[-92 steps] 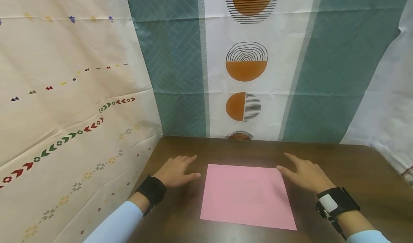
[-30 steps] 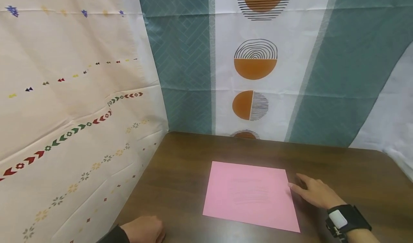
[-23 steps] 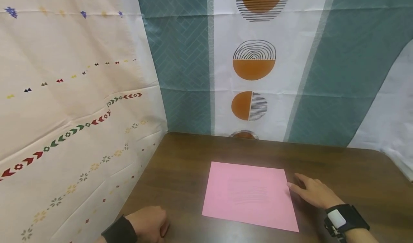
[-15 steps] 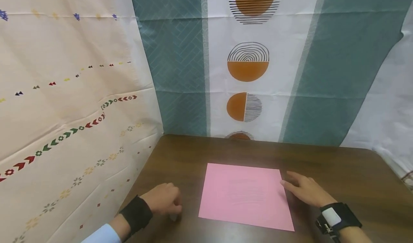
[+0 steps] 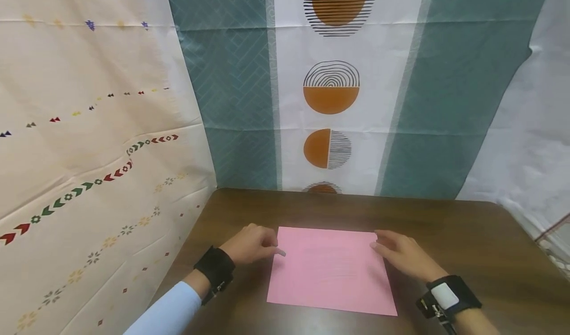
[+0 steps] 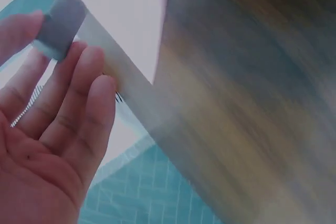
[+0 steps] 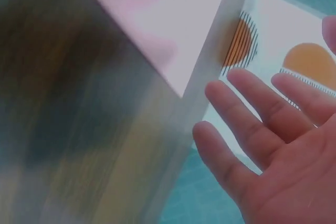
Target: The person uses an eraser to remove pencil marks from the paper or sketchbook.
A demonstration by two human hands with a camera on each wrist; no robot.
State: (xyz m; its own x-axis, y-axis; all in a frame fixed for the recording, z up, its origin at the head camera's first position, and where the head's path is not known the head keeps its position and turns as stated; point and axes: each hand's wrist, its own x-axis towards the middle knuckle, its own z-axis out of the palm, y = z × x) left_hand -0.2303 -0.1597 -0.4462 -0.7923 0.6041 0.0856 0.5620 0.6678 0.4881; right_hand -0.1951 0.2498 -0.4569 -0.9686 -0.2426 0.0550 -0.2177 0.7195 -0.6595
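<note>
A pink sheet of paper point(image 5: 329, 293) lies flat on the brown table, with faint grey pencil strokes point(image 5: 331, 265) across its middle. Between thumb and fingers my left hand point(image 5: 249, 246) pinches a small grey block that looks like an eraser point(image 6: 62, 23), at the sheet's left edge near the far corner. The other fingers of that hand are loosely bent in the left wrist view. My right hand point(image 5: 406, 257) is at the far right corner of the paper, its fingers spread and relaxed, holding nothing. Whether its fingertips touch the sheet, I cannot tell.
The wooden table point(image 5: 463, 241) reaches back to a green and white curtain point(image 5: 329, 171) with orange circles. A cream patterned cloth point(image 5: 111, 191) hangs along the left side. White cloth point(image 5: 525, 142) hangs at the right. Both wrists wear black straps point(image 5: 215, 270).
My left hand went down toward the table's near left, came back with the small grey eraser, and moved up and right to the paper's edge. My right hand has stayed near the paper's right side.
</note>
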